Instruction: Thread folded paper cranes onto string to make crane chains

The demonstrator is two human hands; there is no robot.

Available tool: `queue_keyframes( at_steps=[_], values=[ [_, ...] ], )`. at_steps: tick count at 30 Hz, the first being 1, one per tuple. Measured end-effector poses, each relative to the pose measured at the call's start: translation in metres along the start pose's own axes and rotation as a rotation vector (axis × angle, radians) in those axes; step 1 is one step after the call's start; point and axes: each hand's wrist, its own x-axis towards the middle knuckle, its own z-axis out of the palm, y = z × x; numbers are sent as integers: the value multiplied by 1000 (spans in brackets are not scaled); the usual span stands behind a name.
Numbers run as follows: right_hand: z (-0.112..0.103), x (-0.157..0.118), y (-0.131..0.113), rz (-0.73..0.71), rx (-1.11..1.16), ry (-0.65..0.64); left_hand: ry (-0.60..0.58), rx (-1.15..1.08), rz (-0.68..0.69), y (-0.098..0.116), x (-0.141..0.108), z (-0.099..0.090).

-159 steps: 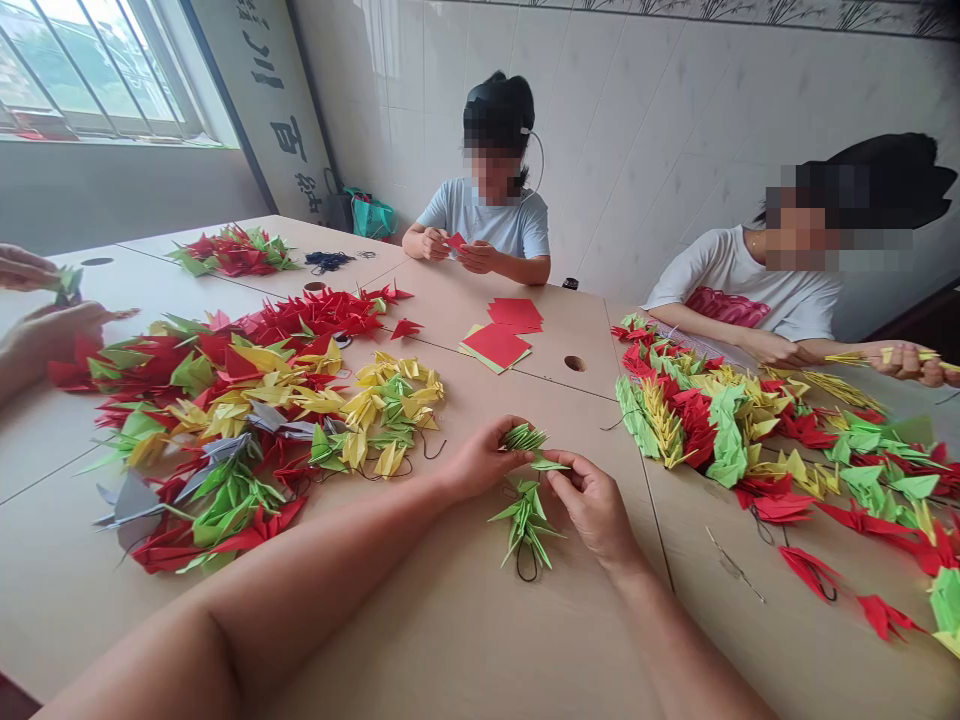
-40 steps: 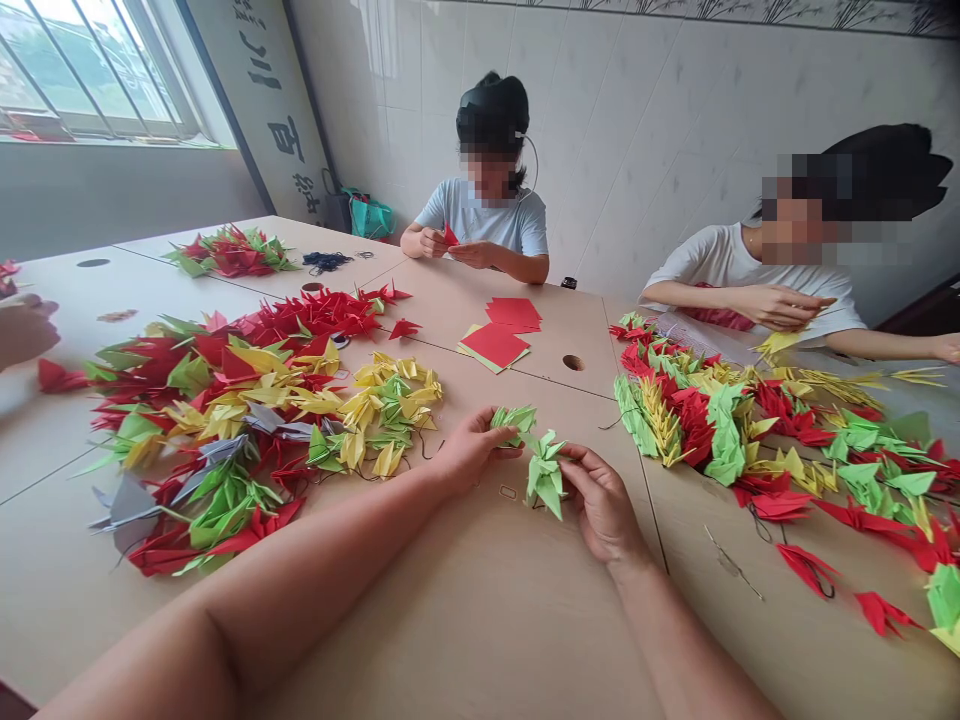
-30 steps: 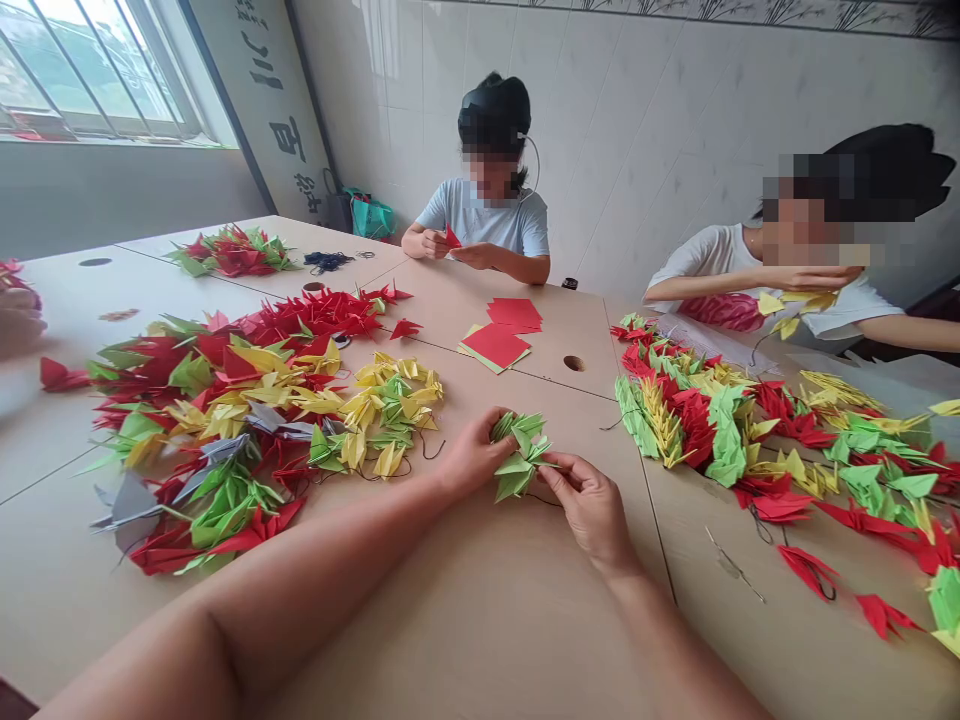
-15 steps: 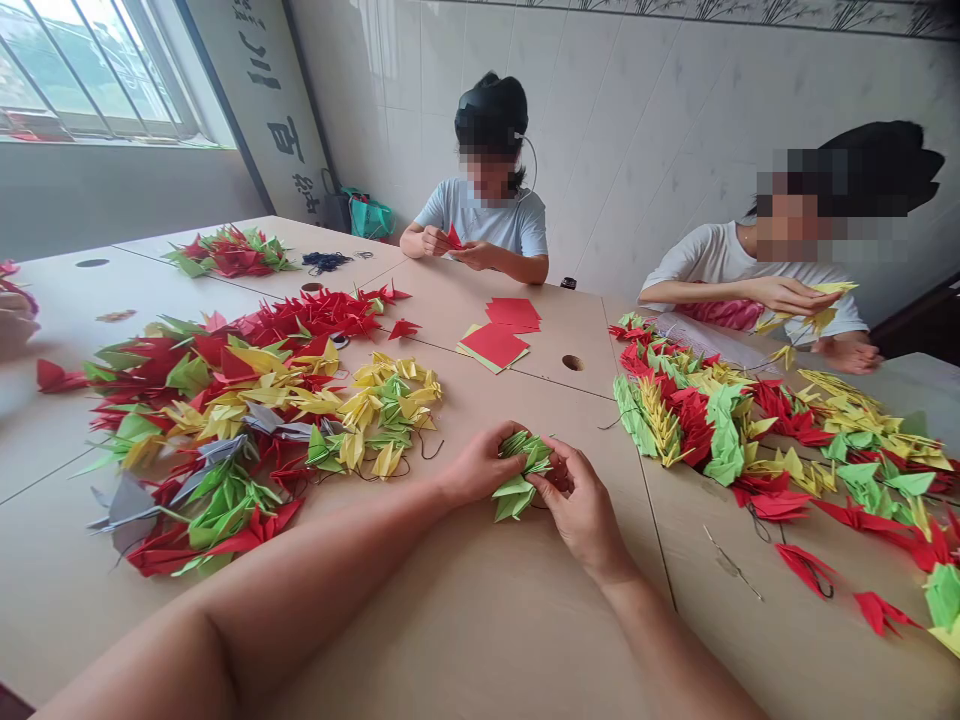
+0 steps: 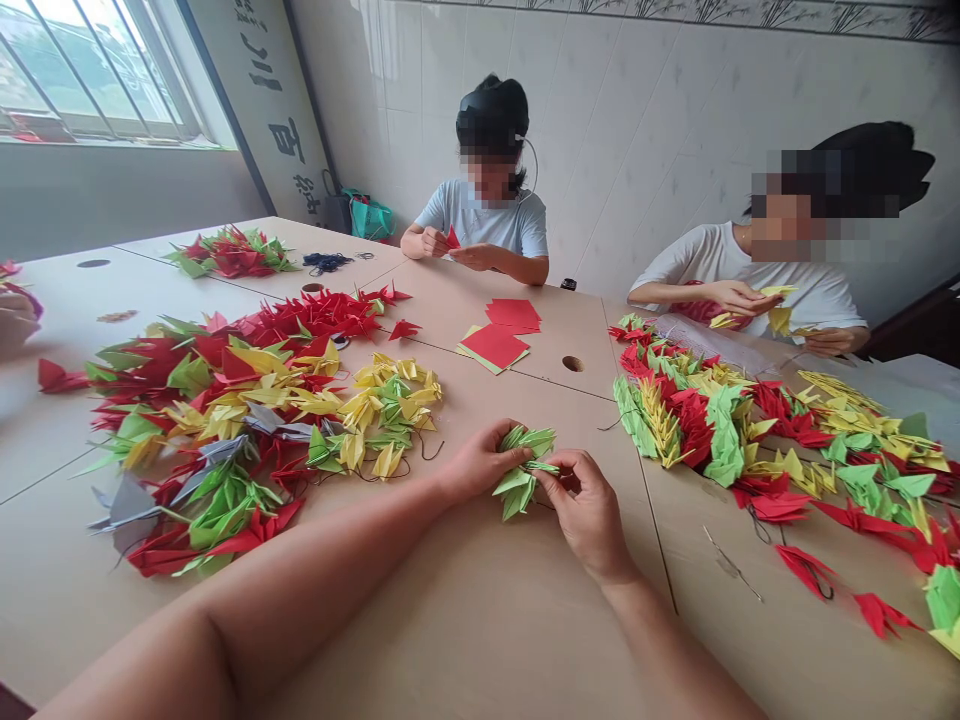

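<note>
A bunch of green folded paper cranes point(image 5: 517, 492) is held above the table in front of me. My left hand point(image 5: 484, 462) is closed round its left side, thumb across the top. My right hand point(image 5: 589, 510) pinches the tip of one green crane at the bunch's right edge between thumb and fingers. Part of the bunch is hidden behind my fingers. Left of my hands lies a big heap of red, yellow, green and grey paper cranes point(image 5: 225, 400), with dark thread ends point(image 5: 431, 448) trailing from it.
Stacked red and green paper squares point(image 5: 495, 345) lie ahead, near a round table hole point(image 5: 573, 363). Strings of cranes point(image 5: 697, 420) cover the right side, beside a thin needle-like tool point(image 5: 731, 563). Two people point(image 5: 480, 220) sit opposite, folding or handling paper. A third person's hand point(image 5: 16, 318) shows at far left.
My right hand's fingers have drawn together on a crane's tip, and the green bunch has spread open somewhat. The person at right has lowered the yellow cranes and shifted left.
</note>
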Motion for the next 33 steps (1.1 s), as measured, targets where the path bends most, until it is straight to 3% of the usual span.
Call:
queue_keyframes(
  at_steps=[8,21,25,33],
  values=[
    [-2,6,8,179,145,61,-71,-97,-30,-2,1,1],
    [-5,6,0,237,201,37,-149,-86,-66,0,-1,2],
    [-4,6,2,227,199,9,-122,-44,-31,0,-1,3],
    [-3,4,0,204,233,-26,42,49,6,8,-1,1]
  ],
)
